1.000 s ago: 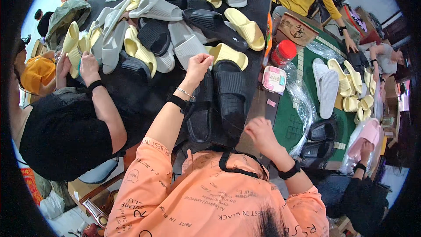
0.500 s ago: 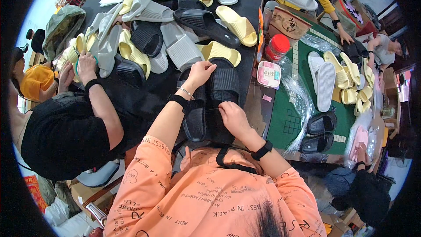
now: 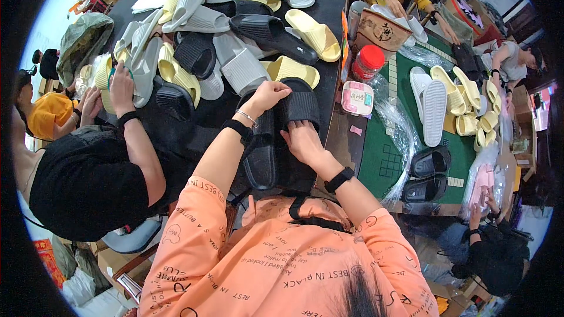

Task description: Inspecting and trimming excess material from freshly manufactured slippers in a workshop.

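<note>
Two black slides lie side by side at the near edge of the dark table (image 3: 329,0), long ways pointing away from the person. The right black slide (image 3: 301,108) is pressed by the right hand (image 3: 302,141), fingers flat, on its near part. The left black slide (image 3: 261,152) is gripped at its far end by the left hand (image 3: 267,95), fingers curled. Half a second ago, the right hand was lower, nearer the body.

Seen from above, a person in an orange shirt rests the left hand (image 3: 271,95) and right hand (image 3: 302,141) on two black slides (image 3: 299,105) lying side by side. Grey and yellow slides (image 3: 235,67) pile at twelve o'clock; a red-lidded jar (image 3: 368,62) stands at two.
</note>
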`<act>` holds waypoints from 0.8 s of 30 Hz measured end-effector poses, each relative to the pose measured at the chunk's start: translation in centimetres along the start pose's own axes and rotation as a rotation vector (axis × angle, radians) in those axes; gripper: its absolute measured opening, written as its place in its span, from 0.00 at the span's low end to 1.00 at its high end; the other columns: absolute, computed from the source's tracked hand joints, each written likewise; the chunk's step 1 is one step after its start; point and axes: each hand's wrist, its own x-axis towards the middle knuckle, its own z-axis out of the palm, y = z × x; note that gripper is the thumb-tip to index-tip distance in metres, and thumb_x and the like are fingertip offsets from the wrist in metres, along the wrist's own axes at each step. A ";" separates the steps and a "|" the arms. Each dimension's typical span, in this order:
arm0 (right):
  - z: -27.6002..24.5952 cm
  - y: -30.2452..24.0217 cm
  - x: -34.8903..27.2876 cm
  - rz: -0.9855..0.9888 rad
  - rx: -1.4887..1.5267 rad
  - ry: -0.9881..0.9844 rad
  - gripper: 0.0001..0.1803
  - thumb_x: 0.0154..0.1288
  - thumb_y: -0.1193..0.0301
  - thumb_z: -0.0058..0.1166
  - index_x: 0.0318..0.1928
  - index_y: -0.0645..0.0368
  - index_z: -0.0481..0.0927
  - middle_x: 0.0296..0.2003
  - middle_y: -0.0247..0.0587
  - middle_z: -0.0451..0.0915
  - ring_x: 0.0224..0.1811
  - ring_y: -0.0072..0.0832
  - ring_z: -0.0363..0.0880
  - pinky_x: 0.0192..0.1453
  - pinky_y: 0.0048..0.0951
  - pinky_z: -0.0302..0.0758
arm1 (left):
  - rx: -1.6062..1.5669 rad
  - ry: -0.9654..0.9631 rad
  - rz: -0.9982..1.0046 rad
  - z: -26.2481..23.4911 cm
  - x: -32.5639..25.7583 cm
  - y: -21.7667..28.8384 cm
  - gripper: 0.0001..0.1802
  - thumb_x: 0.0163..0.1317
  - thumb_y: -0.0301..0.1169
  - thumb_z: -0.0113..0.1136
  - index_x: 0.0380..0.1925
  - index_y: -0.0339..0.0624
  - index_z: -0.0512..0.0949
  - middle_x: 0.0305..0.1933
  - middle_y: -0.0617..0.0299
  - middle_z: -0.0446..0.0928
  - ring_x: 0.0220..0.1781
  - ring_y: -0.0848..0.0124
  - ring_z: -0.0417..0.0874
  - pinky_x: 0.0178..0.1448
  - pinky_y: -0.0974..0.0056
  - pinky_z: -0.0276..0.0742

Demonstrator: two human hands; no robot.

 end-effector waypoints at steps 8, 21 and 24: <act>-5.5 -2.1 0.4 0.026 0.119 0.287 0.06 0.56 0.70 0.51 0.28 0.60 0.72 0.26 0.46 0.75 0.32 0.40 0.75 0.38 0.39 0.72 | -0.441 0.242 -0.025 -1.2 -2.9 1.8 0.13 0.61 0.31 0.53 0.36 0.31 0.79 0.36 0.63 0.79 0.41 0.78 0.74 0.48 0.74 0.67; -0.3 0.6 8.6 0.223 1.094 0.197 0.08 0.62 0.71 0.46 0.35 0.64 0.74 0.28 0.45 0.78 0.33 0.33 0.78 0.40 0.28 0.71 | -1.065 0.115 -0.011 -0.8 -5.0 0.8 0.28 0.67 0.50 0.36 0.55 0.38 0.61 0.19 0.73 0.59 0.22 0.81 0.59 0.28 0.76 0.54; 0.1 -0.1 9.1 0.234 0.923 0.233 0.08 0.63 0.72 0.44 0.36 0.65 0.73 0.29 0.46 0.78 0.32 0.32 0.78 0.40 0.27 0.71 | -1.193 0.160 -0.062 -0.1 -5.0 0.5 0.30 0.66 0.55 0.30 0.54 0.40 0.60 0.18 0.72 0.58 0.21 0.80 0.57 0.27 0.74 0.53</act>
